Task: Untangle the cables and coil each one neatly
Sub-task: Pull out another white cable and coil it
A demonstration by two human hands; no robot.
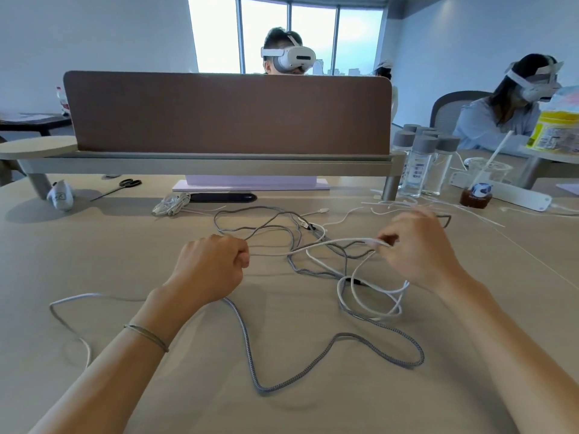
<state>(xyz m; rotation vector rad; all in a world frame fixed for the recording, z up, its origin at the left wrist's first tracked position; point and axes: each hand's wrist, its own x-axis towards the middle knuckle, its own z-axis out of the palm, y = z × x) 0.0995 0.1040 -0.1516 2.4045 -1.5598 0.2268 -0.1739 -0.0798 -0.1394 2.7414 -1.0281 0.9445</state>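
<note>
Head view: left hand [213, 264] fisted round grey braided cable [329, 349], right hand [416, 249] pinching thin white cable [332, 244]. Pulling apart risks cinching crossed loops into a knot.

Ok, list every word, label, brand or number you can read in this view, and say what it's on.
No text here can be read.
Clear bottles: blue label print, too blurred.
Yellow package: printed panel, too small and blurred.
White pouch by the shelf leg: a dark mark, not legible.
Brown drink cup: blue and white emblem, no readable lettering.
Cables and hands carry no visible print.
</note>
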